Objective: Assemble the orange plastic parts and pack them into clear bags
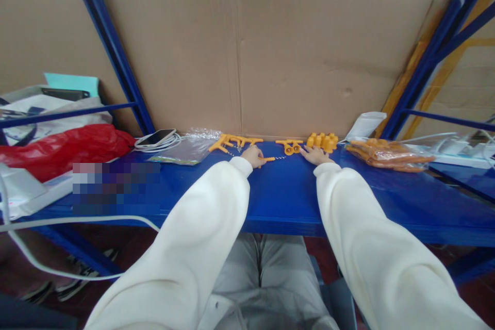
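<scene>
My left hand (253, 156) is closed around the handle end of an orange corkscrew (269, 159), whose metal spiral points right, just above or on the blue table (284, 191). Behind that hand lie several orange T-handled corkscrews (232, 140) with their spirals showing. My right hand (316, 155) rests farther right with its fingers spread, in front of a cluster of orange cylindrical pieces (322, 141). Between the hands, an orange T-shaped handle (289, 142) lies behind two round orange pieces (293, 149) with dark centres, close to my right fingertips.
On the left are a clear plastic bag (185, 147), a phone (157, 137) on a coiled white cable (170, 143), and a red bag (77, 147). At right lies a plastic bag of orange parts (390, 154). A cardboard sheet (290, 62) and blue posts (112, 46) stand behind.
</scene>
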### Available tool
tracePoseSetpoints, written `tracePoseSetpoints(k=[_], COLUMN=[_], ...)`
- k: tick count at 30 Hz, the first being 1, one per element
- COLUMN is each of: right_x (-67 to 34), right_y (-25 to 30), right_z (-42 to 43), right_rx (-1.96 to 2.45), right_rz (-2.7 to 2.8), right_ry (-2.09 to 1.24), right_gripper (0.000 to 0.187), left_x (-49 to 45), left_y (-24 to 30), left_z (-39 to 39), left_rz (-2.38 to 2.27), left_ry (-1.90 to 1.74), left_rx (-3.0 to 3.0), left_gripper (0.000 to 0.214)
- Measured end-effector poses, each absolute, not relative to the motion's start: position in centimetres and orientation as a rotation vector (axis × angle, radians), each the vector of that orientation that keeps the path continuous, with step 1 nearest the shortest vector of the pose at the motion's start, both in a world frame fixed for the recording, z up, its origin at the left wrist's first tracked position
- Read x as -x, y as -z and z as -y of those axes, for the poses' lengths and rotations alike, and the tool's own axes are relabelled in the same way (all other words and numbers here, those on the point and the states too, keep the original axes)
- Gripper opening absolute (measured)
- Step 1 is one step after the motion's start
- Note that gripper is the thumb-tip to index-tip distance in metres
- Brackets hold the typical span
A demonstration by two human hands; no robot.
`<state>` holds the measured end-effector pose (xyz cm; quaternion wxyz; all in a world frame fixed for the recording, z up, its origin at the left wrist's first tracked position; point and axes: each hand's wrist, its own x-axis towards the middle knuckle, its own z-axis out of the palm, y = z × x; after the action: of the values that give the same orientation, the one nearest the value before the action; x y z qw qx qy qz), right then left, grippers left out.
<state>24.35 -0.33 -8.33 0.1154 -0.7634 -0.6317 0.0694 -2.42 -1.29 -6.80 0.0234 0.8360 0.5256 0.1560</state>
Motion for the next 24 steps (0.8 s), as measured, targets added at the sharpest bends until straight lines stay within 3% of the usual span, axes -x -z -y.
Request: tracePoseSetpoints(k=[6,13,20,24], right_x=[-24.5,-26.1,-26.7,-26.6], right_y=[8.7,9.6,9.7,9.4], right_z=[0.5,-0.6,-1.5,-1.6], right_rx=[2.165,1.783,1.7,1.722], right_rz=[1.81,1.815,1.689,1.639], right_ry=[-0.122,-0.043,-0.032,-0.023], right_gripper=[0.063,0.061,0.027,0.032], left_x=[2.3,2.4,2.5,2.5], left_y=[6.4,6.8,6.8,7.0], left_z=[2.0,1.7,1.6,1.4], left_rz=[-1.672,-1.734,-1.805,-1.819], left_ry=[-0.508,-0.834,-0.9,-0.953], left_rx=[-2.513,-2.424,-2.32,-2.305], left_gripper=[0.016,0.019,0.025,0.029])
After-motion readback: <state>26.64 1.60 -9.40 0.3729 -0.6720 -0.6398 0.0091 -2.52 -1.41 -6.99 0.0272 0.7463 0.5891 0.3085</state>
